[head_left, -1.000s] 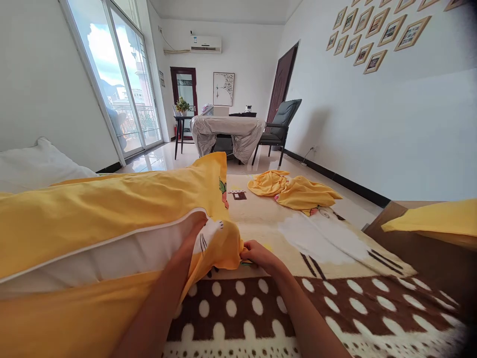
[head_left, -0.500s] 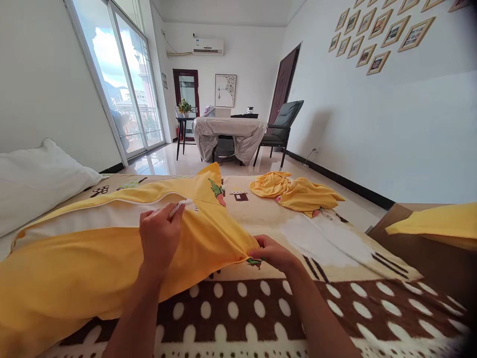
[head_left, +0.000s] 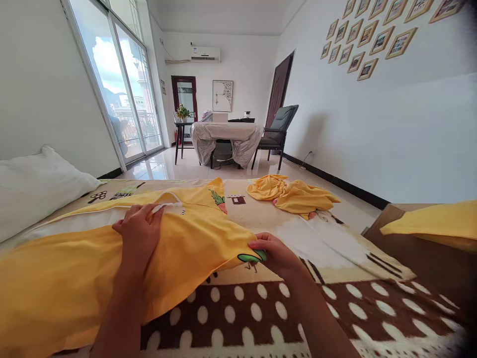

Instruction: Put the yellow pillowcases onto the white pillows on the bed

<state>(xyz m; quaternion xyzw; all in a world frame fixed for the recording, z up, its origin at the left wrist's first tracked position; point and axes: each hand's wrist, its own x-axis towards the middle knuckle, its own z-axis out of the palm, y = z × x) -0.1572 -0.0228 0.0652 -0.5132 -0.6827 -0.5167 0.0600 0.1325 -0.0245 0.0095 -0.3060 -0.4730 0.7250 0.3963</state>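
Observation:
A large yellow cloth cover (head_left: pixel 179 258) with printed carrots lies across the left half of the bed, a white layer (head_left: pixel 85 219) showing through its long opening. My left hand (head_left: pixel 139 231) is closed on the white material at the right end of that opening. At the cover's near right corner, my right hand (head_left: pixel 274 251) pinches the yellow fabric beside a green leaf print. The corner is lifted slightly and the fabric is stretched between my hands.
A crumpled yellow cloth (head_left: pixel 305 196) lies farther back on the patterned blanket (head_left: pixel 261 209). A white pillow (head_left: pixel 40 186) is at the left. At the right, yellow fabric (head_left: pixel 436 223) hangs over a brown box (head_left: pixel 417 258). A covered table (head_left: pixel 227 130) and chair (head_left: pixel 278 127) stand beyond.
My left hand has moved left and lower over the cover, still gripping it. The cover's opening looks narrower and flatter. My right hand keeps its pinch, and more of the leaf print shows.

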